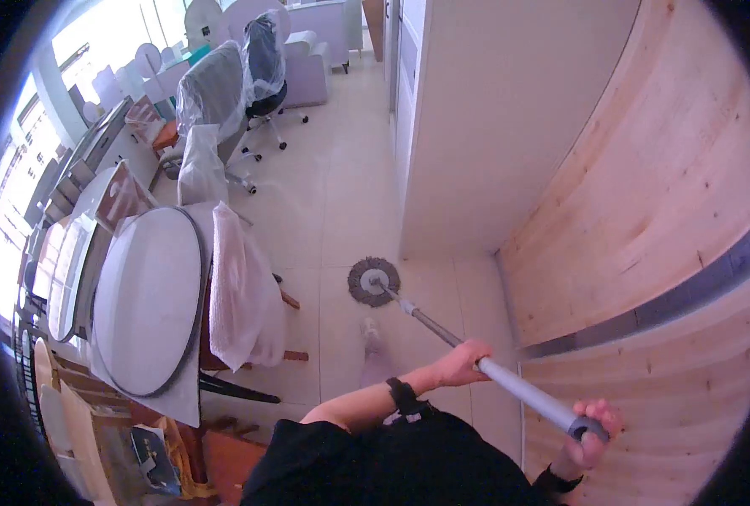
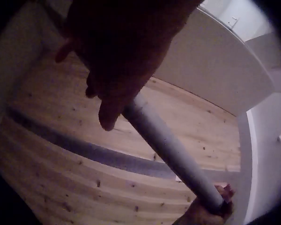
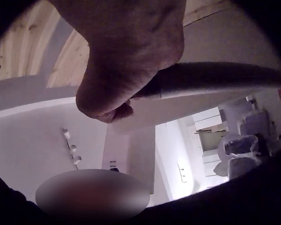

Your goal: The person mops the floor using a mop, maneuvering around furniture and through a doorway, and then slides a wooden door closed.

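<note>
A mop with a round grey string head (image 1: 359, 292) lies flat on the pale tiled floor in the head view. Its silver and grey pole (image 1: 523, 386) slants up toward my body on the right. My left hand (image 1: 462, 364) grips the pole partway along its length. Higher up, my right hand (image 1: 596, 428) wraps around the dark end of the handle, beside the wooden boards. In the left wrist view the left hand (image 2: 126, 56) is dark, with the pole (image 2: 171, 147) running from it to the right hand. The right wrist view shows the right hand (image 3: 136, 56) around the pole (image 3: 225, 77).
Large wooden boards (image 1: 645, 185) stand on the right, beside a pale wall panel (image 1: 493, 110). At left are a round table top (image 1: 149, 299) and a plastic-wrapped chair (image 1: 244, 291). Wrapped office chairs (image 1: 215, 88) stand farther back. A foot (image 1: 371, 331) shows just below the mop head.
</note>
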`<state>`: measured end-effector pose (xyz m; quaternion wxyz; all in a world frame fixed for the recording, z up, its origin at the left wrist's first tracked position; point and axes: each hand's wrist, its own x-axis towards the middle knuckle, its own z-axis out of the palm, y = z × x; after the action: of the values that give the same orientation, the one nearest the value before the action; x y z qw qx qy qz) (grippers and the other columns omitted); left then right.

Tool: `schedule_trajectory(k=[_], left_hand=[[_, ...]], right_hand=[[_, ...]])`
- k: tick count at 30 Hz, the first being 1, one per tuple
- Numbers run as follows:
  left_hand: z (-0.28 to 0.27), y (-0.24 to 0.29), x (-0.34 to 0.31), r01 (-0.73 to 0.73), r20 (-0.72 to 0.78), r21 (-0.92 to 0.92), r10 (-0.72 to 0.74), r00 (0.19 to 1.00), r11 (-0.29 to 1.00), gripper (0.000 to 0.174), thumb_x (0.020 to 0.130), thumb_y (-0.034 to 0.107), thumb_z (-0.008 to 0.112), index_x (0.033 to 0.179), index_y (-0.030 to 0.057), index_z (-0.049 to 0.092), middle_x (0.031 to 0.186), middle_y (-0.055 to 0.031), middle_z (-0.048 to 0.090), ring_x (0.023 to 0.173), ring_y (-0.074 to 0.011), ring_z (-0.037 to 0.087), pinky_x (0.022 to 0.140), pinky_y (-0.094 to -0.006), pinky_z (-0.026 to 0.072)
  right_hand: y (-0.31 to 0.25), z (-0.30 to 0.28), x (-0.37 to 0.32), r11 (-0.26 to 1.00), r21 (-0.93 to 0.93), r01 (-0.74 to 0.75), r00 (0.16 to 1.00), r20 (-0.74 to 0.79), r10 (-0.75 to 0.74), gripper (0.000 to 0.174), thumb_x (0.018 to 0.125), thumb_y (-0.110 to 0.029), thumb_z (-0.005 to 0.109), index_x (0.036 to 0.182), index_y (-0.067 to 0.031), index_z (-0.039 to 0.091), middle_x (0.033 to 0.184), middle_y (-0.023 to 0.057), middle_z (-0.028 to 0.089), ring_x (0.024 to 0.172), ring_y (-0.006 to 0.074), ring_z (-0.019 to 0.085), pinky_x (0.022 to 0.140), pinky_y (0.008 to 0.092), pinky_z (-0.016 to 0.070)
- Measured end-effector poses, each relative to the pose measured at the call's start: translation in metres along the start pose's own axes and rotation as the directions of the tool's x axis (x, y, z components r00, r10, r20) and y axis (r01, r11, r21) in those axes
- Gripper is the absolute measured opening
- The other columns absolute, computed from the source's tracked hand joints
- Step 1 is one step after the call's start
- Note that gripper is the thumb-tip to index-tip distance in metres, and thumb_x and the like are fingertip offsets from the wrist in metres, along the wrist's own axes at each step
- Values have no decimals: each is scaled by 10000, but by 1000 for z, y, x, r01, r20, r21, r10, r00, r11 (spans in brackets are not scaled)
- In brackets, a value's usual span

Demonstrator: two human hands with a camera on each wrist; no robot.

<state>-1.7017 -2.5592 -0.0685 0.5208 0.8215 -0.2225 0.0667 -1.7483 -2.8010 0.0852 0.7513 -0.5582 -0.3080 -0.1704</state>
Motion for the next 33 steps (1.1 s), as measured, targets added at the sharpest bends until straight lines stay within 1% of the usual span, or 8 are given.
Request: schedule_trajectory(k=[10,13,15,20,23,26,29,33], left_hand=[[-59,-90,32,61,-193,24,-56,980,998,192,564,76,639,679,65,485,686,-118,504,716,-331,484,623,-400,396],[-110,-154,56,64,-230,80,-44,972,995,170,566,59,622,665,72,485,684,-113,503,712,-325,483,621,-399,395],[-145,-204,73,86,-241,117,-56,969,989,165,564,53,618,666,76,491,688,-108,506,715,-322,482,618,-397,395],[-234,-357,107,134,-427,218,-29,904,967,175,558,40,615,688,77,504,728,-104,517,753,-325,478,648,-389,399],[-297,-430,114,223,-457,264,-82,886,938,189,561,31,614,711,76,508,761,-109,523,791,-332,480,682,-392,408],[-347,-484,106,297,-464,285,-140,875,911,200,570,21,607,734,79,509,792,-110,526,828,-330,488,699,-393,420],[-371,-492,97,375,-452,324,-206,868,869,204,583,11,597,752,87,513,812,-109,528,849,-321,496,692,-387,427],[-368,-469,82,498,-432,363,-332,839,787,216,603,14,584,793,102,532,829,-105,529,850,-312,504,688,-389,431]], right_hand=[[81,64,37,991,-5,-133,991,-31,133,326,572,-88,527,877,-140,424,939,91,440,760,216,433,661,358,432],[152,88,62,995,-64,-76,991,103,83,318,626,-83,533,918,-157,433,987,104,452,792,234,461,706,389,436],[222,93,67,920,-375,110,973,230,-23,278,672,-84,524,935,-132,447,1037,112,454,828,243,479,738,411,434],[364,179,118,939,-343,9,972,222,72,383,737,-185,526,1074,-5,496,1034,180,532,872,279,537,758,404,439],[437,233,139,947,-311,79,920,388,50,396,730,-65,500,1116,-3,437,1063,172,513,928,231,512,835,382,403],[493,280,138,941,-338,-25,926,346,149,404,710,-53,518,1099,6,429,1051,188,518,911,248,527,833,373,404],[502,318,147,966,-187,-177,937,270,224,347,661,-101,579,982,15,517,965,203,570,877,302,554,798,398,424],[484,318,138,971,-214,-105,931,323,171,339,637,-79,602,952,18,523,965,210,569,865,304,558,791,392,429]])
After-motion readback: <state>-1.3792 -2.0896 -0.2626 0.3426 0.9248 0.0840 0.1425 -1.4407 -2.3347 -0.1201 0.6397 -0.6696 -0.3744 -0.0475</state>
